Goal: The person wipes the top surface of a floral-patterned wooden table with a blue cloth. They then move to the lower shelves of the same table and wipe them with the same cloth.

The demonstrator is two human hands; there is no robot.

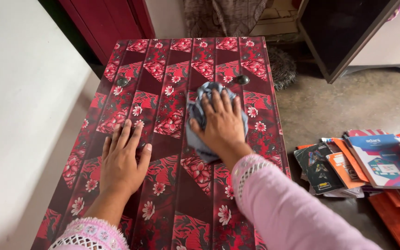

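Hands worked on a dark red, flower-patterned surface [172,139] in the head view. The right hand [222,124] lay flat on a crumpled grey-blue cloth [199,115], its fingers [218,103] spread and pressing down rather than pinching. The left hand [122,159] rested palm-down on bare pattern beside it, fingers close together and straight.

The cloth sat right of the surface's centre, just short of two dark round knobs [242,79]. Its long axis ran roughly towards and away from the person, with the wider bunch pointing away; the folds under the palm were probably thicker, though they were hidden.

To wipe well, I judged the palm should keep even pressure while the left hand steadied the top.

Coloured books [371,162] lay stacked on the floor [348,106] to the right.
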